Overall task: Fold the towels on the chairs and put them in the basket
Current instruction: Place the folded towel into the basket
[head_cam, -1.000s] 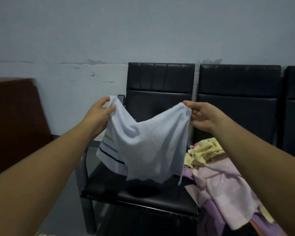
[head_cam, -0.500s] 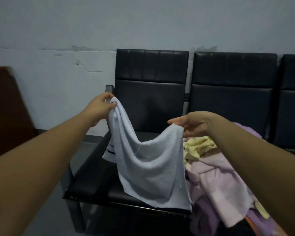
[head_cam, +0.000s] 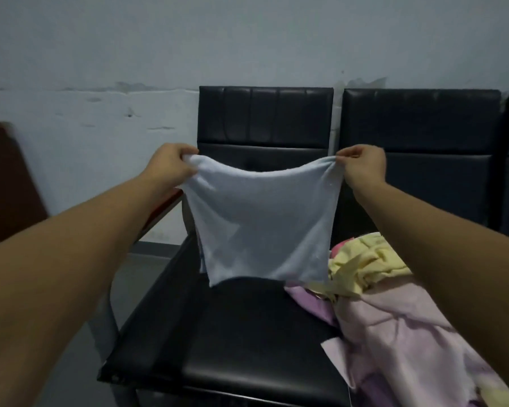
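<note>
A pale blue towel (head_cam: 262,227) hangs stretched in the air above the seat of a black chair (head_cam: 247,333). My left hand (head_cam: 171,165) pinches its upper left corner and my right hand (head_cam: 362,163) pinches its upper right corner. The towel's lower edge hangs just above the seat. Beside it, on the right, lies a heap of towels: a yellow one (head_cam: 365,265) on top and a pink one (head_cam: 400,342) spread below. No basket shows in the head view.
A second black chair (head_cam: 423,160) stands to the right, with a third at the frame's edge. A brown wooden panel (head_cam: 9,186) leans at the left. A pale wall rises behind the chairs, and grey floor shows at the lower left.
My hands have drawn apart and risen level, so the sagging towel is now pulled taut and flat. Its lower edge has lifted off the seat front.
</note>
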The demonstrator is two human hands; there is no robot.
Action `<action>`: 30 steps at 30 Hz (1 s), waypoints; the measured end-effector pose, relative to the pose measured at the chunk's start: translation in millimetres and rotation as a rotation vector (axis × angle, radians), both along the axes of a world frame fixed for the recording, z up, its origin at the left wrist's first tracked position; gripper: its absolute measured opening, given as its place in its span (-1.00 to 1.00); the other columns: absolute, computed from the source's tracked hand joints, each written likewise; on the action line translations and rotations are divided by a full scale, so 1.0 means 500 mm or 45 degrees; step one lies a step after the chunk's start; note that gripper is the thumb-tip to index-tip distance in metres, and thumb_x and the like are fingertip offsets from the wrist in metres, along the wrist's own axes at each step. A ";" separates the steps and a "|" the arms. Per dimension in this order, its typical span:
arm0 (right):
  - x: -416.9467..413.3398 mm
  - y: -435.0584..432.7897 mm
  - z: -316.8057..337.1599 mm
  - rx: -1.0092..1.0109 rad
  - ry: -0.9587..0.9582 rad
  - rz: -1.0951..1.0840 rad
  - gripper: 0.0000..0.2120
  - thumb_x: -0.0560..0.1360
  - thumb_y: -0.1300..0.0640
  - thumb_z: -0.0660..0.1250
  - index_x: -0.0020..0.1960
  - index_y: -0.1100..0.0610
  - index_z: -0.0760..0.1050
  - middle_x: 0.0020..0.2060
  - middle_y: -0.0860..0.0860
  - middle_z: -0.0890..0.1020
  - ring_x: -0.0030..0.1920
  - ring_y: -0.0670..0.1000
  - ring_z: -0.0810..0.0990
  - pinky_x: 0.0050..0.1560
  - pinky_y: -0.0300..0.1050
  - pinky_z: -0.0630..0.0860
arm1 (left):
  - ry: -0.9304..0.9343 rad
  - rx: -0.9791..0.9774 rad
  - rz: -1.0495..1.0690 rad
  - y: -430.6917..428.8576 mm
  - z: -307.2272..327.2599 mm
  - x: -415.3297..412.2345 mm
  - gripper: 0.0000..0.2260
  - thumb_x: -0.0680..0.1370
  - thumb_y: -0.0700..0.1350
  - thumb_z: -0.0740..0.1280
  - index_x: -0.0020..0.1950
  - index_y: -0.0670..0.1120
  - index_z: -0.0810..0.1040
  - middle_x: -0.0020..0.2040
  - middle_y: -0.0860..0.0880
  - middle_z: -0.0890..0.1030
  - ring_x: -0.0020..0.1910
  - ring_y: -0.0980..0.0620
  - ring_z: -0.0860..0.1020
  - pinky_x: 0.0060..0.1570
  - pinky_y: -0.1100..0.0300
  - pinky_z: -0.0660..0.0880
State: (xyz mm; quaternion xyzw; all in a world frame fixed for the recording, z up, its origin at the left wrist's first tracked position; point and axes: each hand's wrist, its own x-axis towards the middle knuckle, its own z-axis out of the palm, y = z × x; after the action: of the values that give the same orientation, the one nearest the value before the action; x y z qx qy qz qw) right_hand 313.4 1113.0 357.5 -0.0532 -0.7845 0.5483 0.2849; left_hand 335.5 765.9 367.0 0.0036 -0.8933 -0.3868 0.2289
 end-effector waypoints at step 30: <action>0.288 -0.017 -0.305 -0.190 -0.935 0.516 -0.86 0.51 0.38 0.26 0.01 0.32 0.56 -0.07 0.23 0.60 -0.10 0.18 0.59 -0.11 -0.03 0.54 | -0.632 0.092 -0.206 -0.118 -0.312 0.330 -0.88 0.62 -0.12 0.35 -0.07 -0.13 0.62 -0.20 -0.05 0.61 -0.20 0.03 0.56 -0.29 0.20 0.53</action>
State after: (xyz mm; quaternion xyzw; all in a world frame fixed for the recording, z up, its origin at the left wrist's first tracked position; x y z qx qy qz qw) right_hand 457.4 1104.3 204.9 -0.1103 -0.7865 0.5932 -0.1317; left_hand 500.5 706.9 211.1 0.0352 -0.9052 -0.4226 -0.0292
